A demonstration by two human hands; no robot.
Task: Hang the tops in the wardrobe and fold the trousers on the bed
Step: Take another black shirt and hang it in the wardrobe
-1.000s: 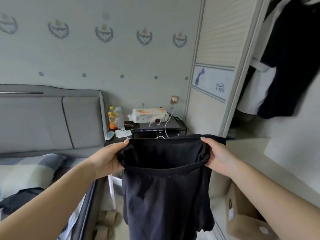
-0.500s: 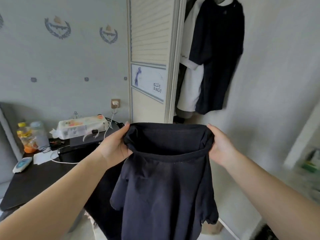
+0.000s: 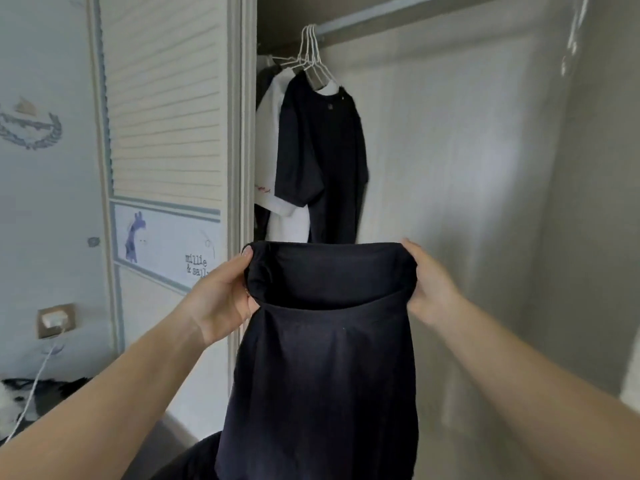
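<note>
- My left hand point(image 3: 221, 299) grips the left edge of a dark navy cotton top point(image 3: 322, 358), fingers curled into the fabric.
- My right hand point(image 3: 431, 289) grips the right edge, fingers wrapped behind the cloth.
- The top hangs between both hands, opening stretched wide, in front of the open wardrobe point(image 3: 450, 168).
- Inside, a black short-sleeved T-shirt point(image 3: 322, 161) and a white T-shirt point(image 3: 277, 140) hang on white wire hangers point(image 3: 310, 50) from the metal rail point(image 3: 363, 24).
- The louvred cream sliding door point(image 3: 166, 116) stands to the left.

wardrobe rail point(image 3: 374, 22) carries white hangers point(image 3: 311, 50): black top point(image 3: 322, 161) (frontmost), white top point(image 3: 273, 133) behind.
</note>
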